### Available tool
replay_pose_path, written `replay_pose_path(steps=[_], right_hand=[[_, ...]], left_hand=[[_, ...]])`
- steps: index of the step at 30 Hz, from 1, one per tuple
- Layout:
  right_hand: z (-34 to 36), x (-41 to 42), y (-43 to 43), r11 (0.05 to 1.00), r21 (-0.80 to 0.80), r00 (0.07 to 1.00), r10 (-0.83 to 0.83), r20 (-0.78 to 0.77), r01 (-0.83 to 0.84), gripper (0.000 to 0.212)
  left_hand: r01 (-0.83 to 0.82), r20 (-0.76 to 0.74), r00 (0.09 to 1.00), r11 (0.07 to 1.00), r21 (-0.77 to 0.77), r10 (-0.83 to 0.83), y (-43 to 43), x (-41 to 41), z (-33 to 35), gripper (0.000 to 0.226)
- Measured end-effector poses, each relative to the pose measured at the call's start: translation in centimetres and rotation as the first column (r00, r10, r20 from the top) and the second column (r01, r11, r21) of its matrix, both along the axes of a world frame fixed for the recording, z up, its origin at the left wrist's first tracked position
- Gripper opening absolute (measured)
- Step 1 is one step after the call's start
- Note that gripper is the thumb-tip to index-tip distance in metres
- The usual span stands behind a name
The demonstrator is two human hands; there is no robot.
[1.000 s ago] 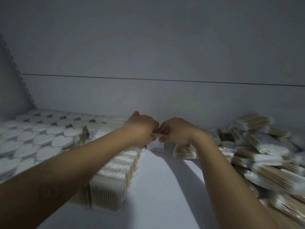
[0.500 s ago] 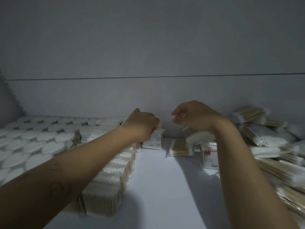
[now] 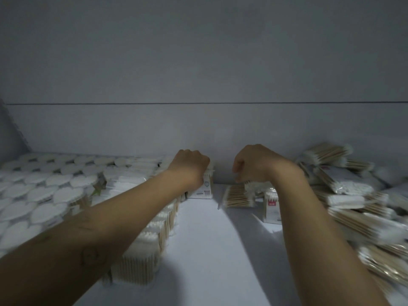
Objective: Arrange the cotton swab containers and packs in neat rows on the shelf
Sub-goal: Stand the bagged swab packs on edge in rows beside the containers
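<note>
My left hand [image 3: 190, 169] grips the top of an upright cotton swab pack [image 3: 204, 188] with a white label, at the back of the shelf [image 3: 209, 250]. That pack stands at the far end of a row of swab packs [image 3: 152, 235] running toward me under my left forearm. My right hand [image 3: 256, 164] hovers with curled fingers just over loose swab packs [image 3: 238, 196]. Its fingertips are close to the white tips of one pack, and contact is unclear.
Heart-shaped white-lidded swab containers [image 3: 44, 191] fill the left side in tight rows. A messy heap of swab packs [image 3: 353, 195] covers the right side. An upright pack with a red label [image 3: 272, 207] stands by my right forearm. The back panel [image 3: 198, 129] is just behind my hands.
Both hands held one pack together. The right hand let go and moved right over the loose packs, then dropped lower. The left hand stood the pack at the row's far end.
</note>
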State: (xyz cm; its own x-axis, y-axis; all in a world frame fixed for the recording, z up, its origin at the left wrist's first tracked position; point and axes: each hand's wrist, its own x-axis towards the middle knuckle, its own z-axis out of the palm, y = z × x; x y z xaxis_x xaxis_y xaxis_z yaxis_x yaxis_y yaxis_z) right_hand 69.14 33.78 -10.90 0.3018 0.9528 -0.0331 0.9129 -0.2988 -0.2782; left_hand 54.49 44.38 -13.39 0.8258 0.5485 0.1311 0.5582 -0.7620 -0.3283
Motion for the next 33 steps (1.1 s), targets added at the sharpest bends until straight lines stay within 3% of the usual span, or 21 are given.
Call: replay_pose_path(steps=[4,7,10,13,16,20,26,30,33], right_hand=[[0.1,-1.9,-0.3,0.995,-0.098,0.982,0.001,0.188,0.018,0.04],[-1.0,-4.0,-0.1,0.976,-0.216,0.95,0.069,0.306,-0.002,0.048],[-2.5,-5.4,0.3,0.929,-0.366,0.914,0.104,0.392,0.052,0.07],[-3.5,-5.0,0.4,0.947,-0.318,0.893,0.1,0.439,0.05,0.072],[-3.4,-4.4,0.4,0.978,-0.208,0.906,0.089,0.415,0.0,0.05],[-0.1,-3.9,-1.2,0.994,-0.08,0.961,0.098,0.26,-0.08,0.006],[1.7,-4.1,-4.8,0.949,0.313,0.981,0.078,-0.179,-0.018,0.013],[1.0,-4.0,-6.4,0.888,0.434,0.892,0.068,-0.448,0.15,0.009],[1.1,-4.7,-8.0,0.838,0.49,0.786,0.13,-0.604,0.238,0.034]], left_hand=[[-0.043,0.004,0.999,0.985,-0.168,0.044,0.0,-1.0,0.3,0.043],[-0.054,-0.024,0.998,0.975,-0.214,0.05,-0.4,-2.4,0.5,0.055],[-0.029,0.037,0.999,0.964,-0.263,0.04,-1.4,-3.4,1.4,0.068],[0.006,0.127,0.992,0.968,-0.249,0.027,-2.5,-3.9,2.5,0.068],[0.026,0.205,0.979,0.971,-0.237,0.024,-2.9,-4.9,3.0,0.06],[0.051,0.351,0.935,0.966,-0.253,0.042,-2.8,-6.7,3.4,0.048],[0.138,0.45,0.893,0.945,-0.296,0.011,-4.1,-7.4,4.7,0.05],[0.247,0.547,0.837,0.888,-0.387,0.005,-5.8,-7.3,4.8,0.058],[0.297,0.622,0.783,0.861,-0.413,0.027,-7.4,-7.5,4.5,0.064]])
